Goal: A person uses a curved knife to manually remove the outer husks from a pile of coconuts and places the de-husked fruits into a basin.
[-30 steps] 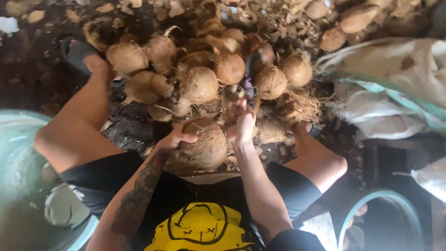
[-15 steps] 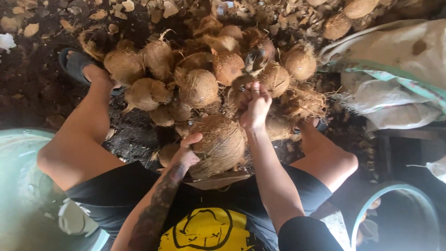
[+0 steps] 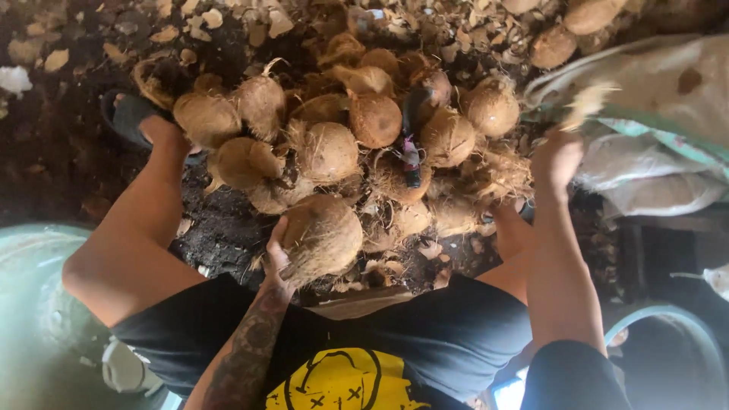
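Note:
My left hand (image 3: 275, 257) grips a husked brown coconut (image 3: 323, 237) from below and holds it in front of my lap. My right hand (image 3: 558, 156) is stretched out to the right, fingers apart, at the edge of a white sack (image 3: 661, 83). A blurred scrap of pale husk fibre (image 3: 588, 100) is in the air just beyond its fingertips. A pile of several fibrous coconuts (image 3: 328, 150) lies between my spread legs. A dark tool with a coloured handle (image 3: 411, 156) stands in the pile.
Light sacks are heaped at the right (image 3: 661, 190). A pale green tub (image 3: 30, 304) stands at the left, and a round rimmed basin (image 3: 668, 342) at the lower right. My foot in a dark sandal (image 3: 129, 115) rests on dark ground strewn with husk chips (image 3: 197, 26).
My right hand has left the coconut and swung out to the right with a scrap of husk. The left hand alone keeps the coconut, slightly lower and to the left.

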